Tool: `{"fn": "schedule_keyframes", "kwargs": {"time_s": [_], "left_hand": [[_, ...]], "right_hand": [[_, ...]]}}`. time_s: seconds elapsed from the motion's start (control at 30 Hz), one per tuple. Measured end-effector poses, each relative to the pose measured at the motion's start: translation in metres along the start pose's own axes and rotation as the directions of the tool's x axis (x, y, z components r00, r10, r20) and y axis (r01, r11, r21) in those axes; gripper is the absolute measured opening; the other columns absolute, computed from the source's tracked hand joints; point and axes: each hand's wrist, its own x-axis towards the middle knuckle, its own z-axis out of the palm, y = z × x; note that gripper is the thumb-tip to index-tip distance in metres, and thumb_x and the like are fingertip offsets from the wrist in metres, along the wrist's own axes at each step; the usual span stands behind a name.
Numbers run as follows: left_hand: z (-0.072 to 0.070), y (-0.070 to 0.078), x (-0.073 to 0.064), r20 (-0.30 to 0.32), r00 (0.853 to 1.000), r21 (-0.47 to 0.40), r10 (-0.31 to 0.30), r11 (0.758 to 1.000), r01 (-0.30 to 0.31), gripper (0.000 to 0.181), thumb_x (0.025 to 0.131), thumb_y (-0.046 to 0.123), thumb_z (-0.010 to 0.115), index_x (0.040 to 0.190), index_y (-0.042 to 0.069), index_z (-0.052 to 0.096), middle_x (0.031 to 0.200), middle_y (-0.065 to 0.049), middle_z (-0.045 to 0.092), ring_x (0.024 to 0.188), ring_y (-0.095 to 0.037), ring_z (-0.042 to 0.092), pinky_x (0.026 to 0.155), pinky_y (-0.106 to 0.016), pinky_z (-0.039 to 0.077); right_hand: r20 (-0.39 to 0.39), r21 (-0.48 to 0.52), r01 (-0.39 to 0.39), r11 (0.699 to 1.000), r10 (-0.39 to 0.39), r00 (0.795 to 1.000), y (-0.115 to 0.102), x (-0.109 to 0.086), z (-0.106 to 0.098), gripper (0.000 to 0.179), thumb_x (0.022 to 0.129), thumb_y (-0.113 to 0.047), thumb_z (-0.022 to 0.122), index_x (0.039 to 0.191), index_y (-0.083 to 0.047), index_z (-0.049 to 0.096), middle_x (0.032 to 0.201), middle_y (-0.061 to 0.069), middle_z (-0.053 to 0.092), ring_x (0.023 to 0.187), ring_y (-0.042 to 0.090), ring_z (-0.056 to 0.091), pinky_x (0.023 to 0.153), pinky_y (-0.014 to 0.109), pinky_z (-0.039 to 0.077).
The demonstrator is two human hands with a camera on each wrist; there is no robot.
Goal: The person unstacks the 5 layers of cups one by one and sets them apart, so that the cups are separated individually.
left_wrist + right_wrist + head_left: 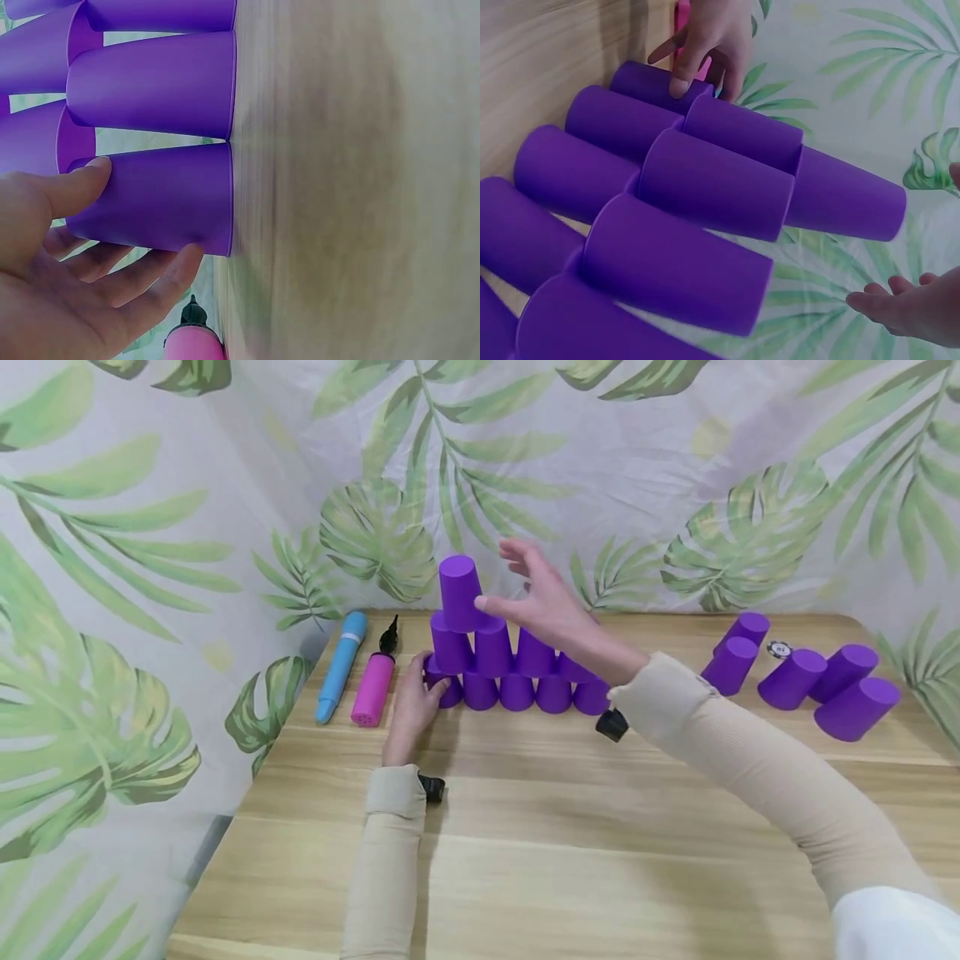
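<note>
Upside-down purple cups (492, 647) are stacked as a wall: a bottom row, a second row over it, and a single cup (459, 589) on top at the left end. My left hand (411, 710) holds the leftmost bottom cup (157, 199), thumb on its near side and fingers around its outer side. Beside the top cup, my right hand (551, 602) is raised with its fingers spread. The right wrist view shows a gap between that right hand (915, 307) and the top cup (847, 195). My right forearm hides the right part of the second row.
A pink hand pump (373, 689) with a black nozzle and a blue pen-like tube (342, 668) lie left of the wall. Several more purple cups (857, 710) stand at the right, around a poker chip (779, 649). A leaf-print cloth (637, 527) hangs behind the wooden table (570, 852).
</note>
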Motion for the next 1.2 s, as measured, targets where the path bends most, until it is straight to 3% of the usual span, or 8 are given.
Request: {"fn": "schedule_keyframes", "kwargs": {"time_s": [0.17, 0.4, 0.73, 1.2], "left_hand": [[0.003, -0.003, -0.002, 0.004, 1.0, 0.004, -0.018, 1.0, 0.018, 0.058, 0.092, 0.008, 0.063, 0.143, -0.001, 0.036, 0.141, -0.023, 0.045, 0.125, -0.039, 0.047, 0.107, -0.049, 0.039], [0.007, 0.0, -0.003, 0.007, 1.0, -0.003, -0.023, 1.0, 0.024, 0.059, 0.091, 0.007, 0.063, 0.143, -0.001, 0.036, 0.139, -0.024, 0.046, 0.123, -0.04, 0.048, 0.105, -0.05, 0.04], [0.003, 0.002, -0.004, 0.001, 1.0, -0.015, -0.027, 1.0, 0.027, 0.058, 0.091, 0.006, 0.062, 0.143, -0.001, 0.037, 0.14, -0.023, 0.046, 0.127, -0.038, 0.045, 0.109, -0.05, 0.036], [-0.001, 0.001, -0.003, -0.026, 1.0, -0.015, 0.003, 1.0, -0.003, 0.056, 0.091, 0.005, 0.063, 0.141, 0.0, 0.039, 0.138, -0.024, 0.048, 0.125, -0.038, 0.048, 0.107, -0.049, 0.039]], "right_hand": [[0.07, -0.091, -0.076, 0.993, 0.082, 0.994, -0.002, 0.017, 0.021, 0.093, 0.082, -0.038, 0.075, 0.153, -0.012, 0.022, 0.154, 0.004, 0.032, 0.14, 0.021, 0.031, 0.111, 0.037, 0.034], [0.042, -0.16, -0.135, 0.978, 0.143, 0.989, 0.0, 0.031, 0.033, 0.088, 0.082, -0.031, 0.075, 0.151, -0.007, 0.025, 0.152, 0.01, 0.035, 0.138, 0.026, 0.034, 0.111, 0.04, 0.034], [-0.015, -0.079, -0.127, 0.989, 0.126, 0.992, 0.005, 0.038, 0.042, 0.073, 0.083, -0.024, 0.075, 0.144, -0.008, 0.038, 0.135, 0.007, 0.052, 0.125, 0.023, 0.049, 0.103, 0.035, 0.043], [-0.065, -0.012, -0.096, 0.995, 0.095, 0.993, 0.005, 0.041, 0.05, 0.066, 0.082, -0.019, 0.076, 0.139, -0.008, 0.044, 0.125, 0.007, 0.057, 0.114, 0.022, 0.054, 0.097, 0.031, 0.046]]}}
